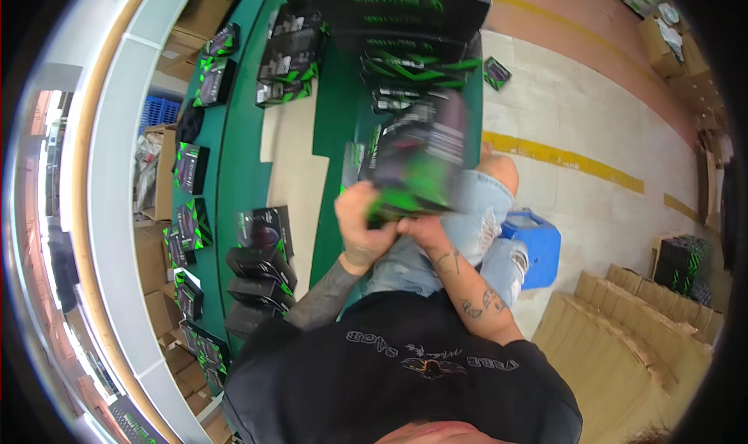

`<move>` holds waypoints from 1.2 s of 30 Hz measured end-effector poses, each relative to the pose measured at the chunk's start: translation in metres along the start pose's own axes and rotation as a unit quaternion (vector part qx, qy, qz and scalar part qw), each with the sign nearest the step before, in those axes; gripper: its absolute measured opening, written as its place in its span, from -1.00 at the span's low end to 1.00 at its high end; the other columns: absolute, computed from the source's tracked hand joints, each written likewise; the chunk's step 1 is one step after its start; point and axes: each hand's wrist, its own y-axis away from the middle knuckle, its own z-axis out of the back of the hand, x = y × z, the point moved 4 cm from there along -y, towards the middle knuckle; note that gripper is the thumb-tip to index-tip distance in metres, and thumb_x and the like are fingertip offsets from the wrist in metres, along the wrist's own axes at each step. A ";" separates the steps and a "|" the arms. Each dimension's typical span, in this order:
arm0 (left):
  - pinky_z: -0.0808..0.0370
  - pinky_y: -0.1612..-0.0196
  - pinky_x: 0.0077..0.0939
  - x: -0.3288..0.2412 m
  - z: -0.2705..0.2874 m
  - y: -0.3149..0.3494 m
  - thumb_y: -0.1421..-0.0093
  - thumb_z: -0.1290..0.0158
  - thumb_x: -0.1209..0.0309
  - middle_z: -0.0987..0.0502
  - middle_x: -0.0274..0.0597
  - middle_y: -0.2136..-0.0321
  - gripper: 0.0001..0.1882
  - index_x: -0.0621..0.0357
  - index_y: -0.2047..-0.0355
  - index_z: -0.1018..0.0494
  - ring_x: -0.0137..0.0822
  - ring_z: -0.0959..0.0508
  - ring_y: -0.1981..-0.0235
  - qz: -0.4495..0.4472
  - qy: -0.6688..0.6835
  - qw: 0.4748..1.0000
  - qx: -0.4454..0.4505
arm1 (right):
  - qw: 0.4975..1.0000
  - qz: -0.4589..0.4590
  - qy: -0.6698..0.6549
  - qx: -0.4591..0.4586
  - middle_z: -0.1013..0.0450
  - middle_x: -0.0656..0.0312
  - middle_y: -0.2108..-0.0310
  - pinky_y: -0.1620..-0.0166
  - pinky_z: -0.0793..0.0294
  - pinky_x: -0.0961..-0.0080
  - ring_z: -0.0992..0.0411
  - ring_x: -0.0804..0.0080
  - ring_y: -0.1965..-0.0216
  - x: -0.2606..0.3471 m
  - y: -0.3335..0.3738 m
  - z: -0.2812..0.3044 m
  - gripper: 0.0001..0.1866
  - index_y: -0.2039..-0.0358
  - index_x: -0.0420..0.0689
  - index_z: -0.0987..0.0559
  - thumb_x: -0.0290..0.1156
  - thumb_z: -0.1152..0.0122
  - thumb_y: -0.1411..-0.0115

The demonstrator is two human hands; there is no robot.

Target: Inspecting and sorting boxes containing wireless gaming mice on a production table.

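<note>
A black retail box with green accents (421,152) is held up in front of my lap, smeared by motion. Its left lower edge is in my left hand (360,222), whose fingers curl closed round it. At the near lower edge my right hand (421,229) grips the same box; part of its fingers is hidden behind the carton. Beyond the held box, a stack of like black and green boxes (413,23) rises on the green table (331,124). A small green-marked box (352,163) shows just beside the held one.
More such boxes stand left on the table, in a near group (261,265) and a far group (290,54). Others line the far-left green strip (191,167). A blue plastic stool (534,249) is at my right; large cardboard cartons (623,343) sit behind it. One box (496,74) lies on the floor.
</note>
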 end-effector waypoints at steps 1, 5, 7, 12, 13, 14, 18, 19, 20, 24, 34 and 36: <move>-0.17 -0.04 -0.18 -0.035 -0.012 -0.004 0.18 -0.25 0.29 -0.32 -0.10 0.03 -0.34 0.17 0.04 -0.28 -0.23 -0.33 0.03 -0.179 -0.081 0.980 0.041 | 0.988 0.092 -0.105 -0.061 -0.25 0.16 -0.04 -0.10 -0.21 0.34 -0.24 0.23 -0.05 -0.033 0.009 0.039 -0.16 -0.10 -0.11 -0.19 -0.06 -0.36 0.13; -0.01 -0.13 -0.14 -0.067 -0.019 -0.009 0.18 -0.18 0.13 -0.39 -0.31 0.08 -0.54 -0.01 0.24 -0.45 -0.30 -0.35 0.05 -0.171 -0.077 0.951 0.245 | 0.937 0.026 -0.343 -0.054 -0.31 0.15 0.03 -0.06 -0.29 0.31 -0.28 0.27 -0.02 0.004 0.017 0.052 -0.23 -0.05 -0.14 -0.26 -0.06 -0.31 0.14; -0.01 -0.14 -0.14 -0.062 -0.034 -0.008 0.21 -0.20 0.17 -0.40 -0.28 0.09 -0.53 0.01 0.24 -0.46 -0.29 -0.35 0.05 -0.212 -0.043 0.912 0.348 | 0.962 0.001 -0.266 -0.057 -0.33 0.12 0.05 -0.05 -0.31 0.30 -0.33 0.25 0.02 0.003 0.024 0.072 -0.20 -0.04 -0.17 -0.25 -0.05 -0.31 0.16; -0.15 -0.07 -0.13 -0.059 -0.037 -0.073 0.11 -0.17 0.15 -0.29 -0.07 0.01 -0.47 0.14 0.13 -0.38 -0.07 -0.28 -0.02 -0.202 -0.071 0.962 0.170 | 0.953 -0.041 -0.286 -0.088 -0.33 0.10 0.06 -0.03 -0.33 0.35 -0.35 0.26 0.07 0.000 0.046 0.102 -0.17 -0.07 -0.19 -0.22 -0.02 -0.28 0.16; -0.17 -0.07 -0.16 -0.055 -0.044 -0.086 0.09 -0.17 0.17 -0.29 -0.05 0.00 -0.45 0.17 0.11 -0.37 -0.03 -0.27 -0.02 -0.186 -0.077 0.965 0.165 | 0.952 -0.040 -0.291 -0.089 -0.33 0.10 0.06 -0.03 -0.33 0.35 -0.35 0.26 0.07 0.000 0.044 0.102 -0.17 -0.07 -0.19 -0.22 -0.02 -0.28 0.16; -0.18 -0.07 -0.23 -0.050 -0.055 -0.092 0.07 -0.16 0.17 -0.30 -0.03 0.01 -0.44 0.20 0.08 -0.35 -0.03 -0.27 -0.02 -0.193 -0.059 0.962 0.186 | 0.960 -0.037 -0.265 -0.078 -0.33 0.10 0.06 -0.03 -0.33 0.35 -0.35 0.26 0.07 0.002 0.043 0.100 -0.17 -0.07 -0.19 -0.21 -0.01 -0.27 0.16; -0.22 -0.02 -0.29 -0.034 -0.098 -0.088 0.04 -0.10 0.07 -0.42 -0.14 0.15 -0.49 0.19 0.18 -0.41 -0.14 -0.36 0.07 -0.214 -0.058 0.933 0.283 | 0.966 -0.102 -0.234 -0.037 -0.29 0.09 0.00 -0.01 -0.36 0.34 -0.33 0.29 0.03 -0.003 0.042 0.108 -0.16 -0.10 -0.20 -0.17 -0.07 -0.27 0.14; -0.23 0.00 -0.29 -0.035 -0.100 -0.086 0.05 -0.12 0.09 -0.42 -0.16 0.19 -0.53 0.18 0.25 -0.43 -0.15 -0.37 0.09 -0.234 -0.063 0.933 0.265 | 0.966 -0.102 -0.234 -0.039 -0.29 0.09 0.00 -0.01 -0.36 0.34 -0.33 0.29 0.03 -0.005 0.042 0.110 -0.16 -0.10 -0.20 -0.17 -0.07 -0.27 0.14; -0.23 0.01 -0.28 -0.028 -0.101 -0.084 0.07 -0.14 0.10 -0.42 -0.15 0.21 -0.55 0.18 0.28 -0.44 -0.16 -0.37 0.11 -0.179 -0.027 0.947 0.265 | 0.969 -0.094 -0.225 -0.048 -0.28 0.09 0.00 -0.02 -0.35 0.37 -0.32 0.31 0.02 -0.006 0.041 0.110 -0.18 -0.11 -0.20 -0.16 -0.10 -0.24 0.11; -0.26 0.06 -0.27 -0.022 -0.087 -0.089 0.10 -0.19 0.13 -0.44 -0.14 0.31 -0.60 0.19 0.39 -0.43 -0.17 -0.43 0.22 -0.119 0.010 0.960 0.252 | 0.981 -0.044 -0.174 -0.074 -0.25 0.11 -0.01 -0.04 -0.28 0.47 -0.29 0.37 0.01 0.001 0.033 0.100 -0.28 -0.12 -0.23 -0.12 -0.18 -0.12 0.00; -0.18 -0.11 -0.45 -0.034 -0.111 -0.132 -0.26 0.28 0.04 -0.34 -0.20 -0.02 -0.48 0.15 -0.03 -0.31 -0.34 -0.30 -0.05 0.020 0.285 0.685 0.670 | 0.967 -0.002 0.006 -0.254 -0.40 0.21 0.16 0.14 -0.33 0.53 -0.35 0.47 0.18 0.027 0.016 0.121 -0.62 0.07 -0.21 -0.38 -0.22 0.11 -0.21; -0.22 -0.08 -0.47 -0.023 -0.115 -0.125 -0.23 0.27 -0.02 -0.35 -0.22 -0.01 -0.44 0.12 -0.04 -0.31 -0.37 -0.34 0.00 0.077 0.295 0.680 0.667 | 0.929 0.214 0.132 -0.272 -0.43 0.27 0.33 0.34 -0.35 0.65 -0.35 0.60 0.38 0.092 -0.008 0.052 -0.76 0.21 -0.21 -0.46 -0.39 0.08 -0.18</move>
